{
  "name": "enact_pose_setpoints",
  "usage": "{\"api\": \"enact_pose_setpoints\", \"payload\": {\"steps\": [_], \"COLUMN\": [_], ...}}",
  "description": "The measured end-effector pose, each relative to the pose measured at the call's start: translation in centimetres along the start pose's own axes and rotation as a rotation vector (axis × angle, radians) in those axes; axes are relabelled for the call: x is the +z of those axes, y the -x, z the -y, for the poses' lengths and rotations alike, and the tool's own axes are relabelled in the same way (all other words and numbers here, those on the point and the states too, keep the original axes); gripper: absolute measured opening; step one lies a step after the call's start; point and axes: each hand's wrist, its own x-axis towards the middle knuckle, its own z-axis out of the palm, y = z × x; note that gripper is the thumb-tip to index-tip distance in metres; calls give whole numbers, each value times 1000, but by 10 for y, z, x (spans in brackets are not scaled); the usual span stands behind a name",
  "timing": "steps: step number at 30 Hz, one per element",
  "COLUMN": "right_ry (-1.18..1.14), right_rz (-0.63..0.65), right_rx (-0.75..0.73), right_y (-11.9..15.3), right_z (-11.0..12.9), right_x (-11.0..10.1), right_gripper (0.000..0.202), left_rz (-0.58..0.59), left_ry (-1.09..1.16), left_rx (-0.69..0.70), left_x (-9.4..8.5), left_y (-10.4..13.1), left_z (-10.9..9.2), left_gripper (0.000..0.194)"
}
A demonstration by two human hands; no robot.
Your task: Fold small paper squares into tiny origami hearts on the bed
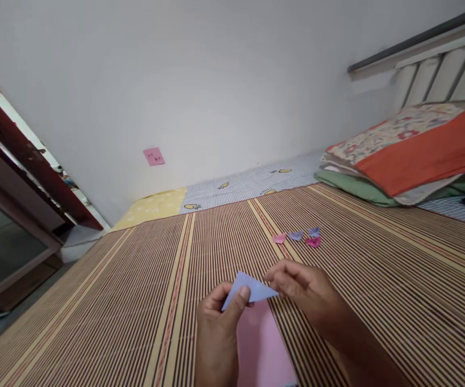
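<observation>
A blue sheet of paper point(256, 290), folded into a triangle, is held above the mat. My left hand point(220, 320) grips its left part, with the thumb pressed on top and the fingers behind. At the pointed right end, my right hand point(303, 287) has its fingers curled and drawn together around the tip; the exact contact is partly hidden. Below the hands lies a flat pink sheet point(260, 344), partly covered by my left hand. Farther off on the mat rest several small folded paper pieces: a light pink one point(280, 238), a magenta one point(313, 242) and blue ones point(296, 235).
The striped bamboo mat point(136, 279) covers the bed. Stacked pillows point(421, 145) with orange and floral fabric sit at the back right, below a radiator point(445, 75). On the white wall is a pink note point(153, 156). A doorway with a dark red frame point(35, 156) stands left.
</observation>
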Motion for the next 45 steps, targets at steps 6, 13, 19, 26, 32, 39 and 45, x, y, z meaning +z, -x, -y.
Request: {"api": "enact_pose_setpoints", "payload": {"steps": [6,13,19,26,32,39,45], "right_ry": [-21,-42,-112,-60,-163,-195,-252], "right_rz": [91,-99,-124,-25,-12,-12,-123], "right_rx": [9,4,16,-19,25,61,75], "right_y": [3,1,1,2,1,2,0], "right_z": [2,7,12,14,10,11,7], "right_x": [12,9,12,13,6,7,9], "right_gripper": [25,32,19,26,28,29,34], "left_rz": [-34,-116,55,137,98,34,19], "left_ry": [162,186,-106,-274,-199,-222,-52], "left_rx": [-5,-7,65,123,141,166,84], "left_x": [2,6,10,13,6,4,7], "left_y": [-3,-1,6,4,3,6,1], "left_z": [7,7,-1,1,-4,-9,-7], "left_gripper": [24,26,33,29,30,41,40]}}
